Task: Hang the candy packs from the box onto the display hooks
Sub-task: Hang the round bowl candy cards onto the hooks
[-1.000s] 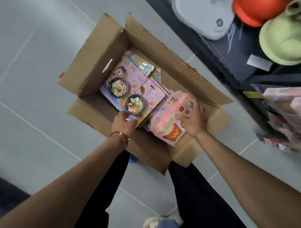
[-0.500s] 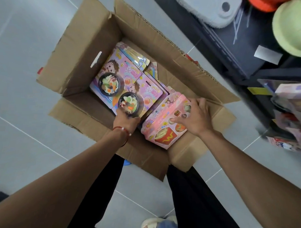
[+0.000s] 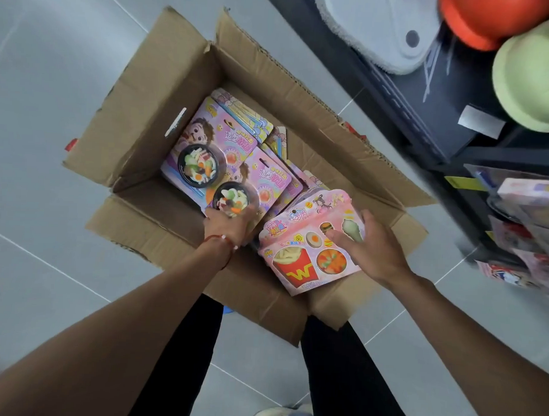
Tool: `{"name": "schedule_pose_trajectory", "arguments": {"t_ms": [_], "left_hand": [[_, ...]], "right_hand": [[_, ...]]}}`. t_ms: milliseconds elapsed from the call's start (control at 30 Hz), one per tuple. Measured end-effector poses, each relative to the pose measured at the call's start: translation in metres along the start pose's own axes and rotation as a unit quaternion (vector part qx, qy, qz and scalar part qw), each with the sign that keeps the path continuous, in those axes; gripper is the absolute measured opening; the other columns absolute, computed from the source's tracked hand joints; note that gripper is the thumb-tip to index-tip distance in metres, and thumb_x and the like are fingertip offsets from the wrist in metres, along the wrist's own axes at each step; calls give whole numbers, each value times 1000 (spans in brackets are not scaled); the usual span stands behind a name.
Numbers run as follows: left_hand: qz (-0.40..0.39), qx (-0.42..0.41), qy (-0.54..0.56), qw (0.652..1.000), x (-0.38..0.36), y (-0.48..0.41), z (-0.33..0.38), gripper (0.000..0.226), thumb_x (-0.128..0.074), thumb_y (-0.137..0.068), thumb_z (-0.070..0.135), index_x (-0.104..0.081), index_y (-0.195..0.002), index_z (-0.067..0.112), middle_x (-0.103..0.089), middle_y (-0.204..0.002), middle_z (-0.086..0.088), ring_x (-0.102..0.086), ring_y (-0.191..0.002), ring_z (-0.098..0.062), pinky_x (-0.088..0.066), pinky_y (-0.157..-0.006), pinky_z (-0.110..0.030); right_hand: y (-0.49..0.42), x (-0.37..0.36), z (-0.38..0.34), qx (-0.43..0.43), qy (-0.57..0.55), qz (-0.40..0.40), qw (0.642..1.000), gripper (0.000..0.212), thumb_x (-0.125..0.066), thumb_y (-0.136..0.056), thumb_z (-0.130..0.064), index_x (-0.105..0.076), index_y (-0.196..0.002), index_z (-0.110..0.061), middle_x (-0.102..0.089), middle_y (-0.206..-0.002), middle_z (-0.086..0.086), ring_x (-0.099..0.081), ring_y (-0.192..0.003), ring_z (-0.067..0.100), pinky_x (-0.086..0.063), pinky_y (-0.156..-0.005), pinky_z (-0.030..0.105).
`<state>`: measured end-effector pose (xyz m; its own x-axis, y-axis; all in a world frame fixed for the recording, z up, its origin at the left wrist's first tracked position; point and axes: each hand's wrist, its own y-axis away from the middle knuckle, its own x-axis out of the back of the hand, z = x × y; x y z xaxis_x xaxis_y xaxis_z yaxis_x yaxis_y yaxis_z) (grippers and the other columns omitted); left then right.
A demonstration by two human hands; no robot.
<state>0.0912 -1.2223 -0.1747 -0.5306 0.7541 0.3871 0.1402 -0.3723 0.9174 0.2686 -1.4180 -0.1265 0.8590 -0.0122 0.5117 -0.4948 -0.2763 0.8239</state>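
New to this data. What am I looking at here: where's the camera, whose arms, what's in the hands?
There is no robot: the one view comes from a camera on a person's head, looking down at their own bare arms. An open cardboard box stands on a grey tiled floor. Inside lie purple candy packs with bowl-shaped blisters. The left hand, with a red string at its wrist, grips the lower edge of the nearer purple pack. The right hand rests on a pink fast-food pack tilted at the box's near corner. More packs hang on the right.
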Motion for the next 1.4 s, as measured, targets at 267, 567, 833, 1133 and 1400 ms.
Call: {"name": "schedule_pose_trajectory", "arguments": {"t_ms": [267, 567, 833, 1133, 1400], "left_hand": [[3, 6, 49, 999, 4, -15, 0, 108, -90, -64, 54, -33, -141, 3, -44, -145, -15, -49, -132, -31, -46, -106, -38], [35, -13, 48, 998, -4, 1, 12, 68, -91, -68, 45, -57, -114, 8, -39, -139, -12, -49, -84, -10, -40, -87, -25], [55, 18, 82, 995, 10, 13, 14, 79, -94, -67, 35, -40, -120, 13, -52, -120, -8, -56, -112, -27, -44, -83, -31], [113, -17, 201, 973, 35, 71, 11, 114, -94, -66, 13, -15, -148, 20, -49, -123, -4, -56, -108, -23, -54, -94, -37], [93, -74, 200, 973, 73, 179, 25, 68, -88, -74, 8, -34, -113, 14, -56, -101, -3, -61, -83, -16, -54, -44, -25]], "right_hand": [[-15, -9, -9, -17, -11, -7, 1000, 67, -68, -61, -83, -56, -102, -31, -72, -99, -9, -72, -89, 17, -61, -81, 48], [0, -1, -9, -38, -30, -5, 999, 74, -63, -55, -90, -57, -102, -33, -72, -99, -7, -73, -85, 15, -65, -72, 45], [11, 0, 1, -62, -44, 33, 997, 63, -72, -69, -78, -62, -107, -29, -74, -97, -8, -74, -81, 12, -65, -69, 41], [57, 21, -1, -69, -152, 58, 984, 45, -78, -76, -61, -71, -103, -26, -77, -94, -10, -73, -83, 10, -60, -73, 32], [135, 69, 0, -110, -237, 97, 960, 55, -77, -75, -67, -66, -104, -21, -73, -98, -5, -71, -90, 20, -59, -83, 39]]}}
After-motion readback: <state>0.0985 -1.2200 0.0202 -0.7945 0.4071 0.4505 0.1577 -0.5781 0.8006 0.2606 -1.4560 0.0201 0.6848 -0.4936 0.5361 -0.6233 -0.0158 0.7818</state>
